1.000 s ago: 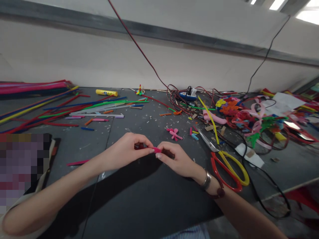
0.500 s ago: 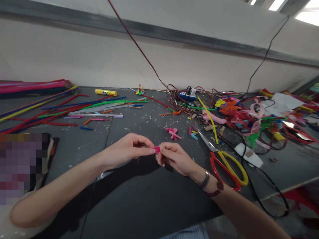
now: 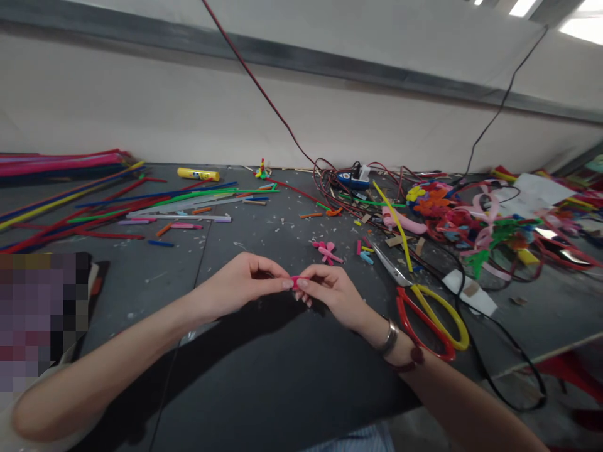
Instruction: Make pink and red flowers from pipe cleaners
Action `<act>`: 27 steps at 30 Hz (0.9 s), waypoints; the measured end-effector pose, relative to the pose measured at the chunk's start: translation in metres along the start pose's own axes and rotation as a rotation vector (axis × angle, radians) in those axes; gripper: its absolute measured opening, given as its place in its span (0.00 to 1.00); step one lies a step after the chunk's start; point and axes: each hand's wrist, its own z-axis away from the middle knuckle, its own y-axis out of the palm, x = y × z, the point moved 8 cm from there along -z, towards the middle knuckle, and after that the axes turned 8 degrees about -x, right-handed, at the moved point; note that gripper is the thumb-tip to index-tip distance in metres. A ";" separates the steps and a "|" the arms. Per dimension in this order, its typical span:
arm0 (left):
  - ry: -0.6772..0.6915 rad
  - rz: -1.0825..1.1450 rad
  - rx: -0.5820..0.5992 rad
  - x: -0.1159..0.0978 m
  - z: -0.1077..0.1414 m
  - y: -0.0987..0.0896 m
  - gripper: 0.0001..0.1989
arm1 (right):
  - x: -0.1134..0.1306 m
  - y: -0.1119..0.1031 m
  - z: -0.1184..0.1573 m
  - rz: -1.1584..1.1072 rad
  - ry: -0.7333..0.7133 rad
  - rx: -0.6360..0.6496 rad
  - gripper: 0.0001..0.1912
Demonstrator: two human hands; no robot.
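Between my two hands, above the dark table, is a small bright pink piece (image 3: 295,283), mostly covered by fingertips. My left hand (image 3: 247,279) pinches its left end between thumb and finger. From the other side my right hand (image 3: 332,292) grips it with thumb and forefinger, the other fingers curled below. Just beyond the right hand lies a pink flower-like shape (image 3: 327,252) of fuzzy stems. Short blue, yellow and pink bits (image 3: 366,257) lie to its right. Scissors (image 3: 428,314) with red and yellow handles rest beside my right wrist, blades apart.
Long coloured fuzzy stems (image 3: 108,210) spread across the left. A yellow tube (image 3: 198,174) and a small multicoloured figure (image 3: 262,169) are near the wall. Tangled cables, a power plug (image 3: 362,174) and a heap of colourful shapes (image 3: 433,201) occupy the right.
The fingers of my right hand have shifted slightly left and closed further over the pink piece, so less of it shows. My left hand keeps its pinch.
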 end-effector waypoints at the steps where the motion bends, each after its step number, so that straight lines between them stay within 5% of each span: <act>1: 0.003 0.009 0.014 -0.001 0.001 0.001 0.12 | -0.004 0.001 0.000 -0.054 0.056 0.011 0.08; 5: -0.030 0.053 0.018 -0.002 0.002 0.001 0.11 | -0.004 0.001 0.000 0.021 0.063 -0.005 0.09; 10: -0.119 0.127 -0.022 0.004 0.003 0.000 0.08 | 0.041 -0.005 0.013 0.563 -0.542 -0.166 0.08; 14: -0.124 0.250 0.013 0.005 0.004 0.003 0.07 | 0.050 -0.004 0.024 0.736 -0.775 -0.163 0.09; 20: -0.222 0.411 0.154 0.010 0.007 0.009 0.05 | 0.053 -0.009 0.025 0.700 -0.799 -0.208 0.08; 27: -0.258 0.432 0.093 0.011 0.005 0.009 0.04 | 0.046 -0.012 0.020 0.540 -0.578 -0.275 0.05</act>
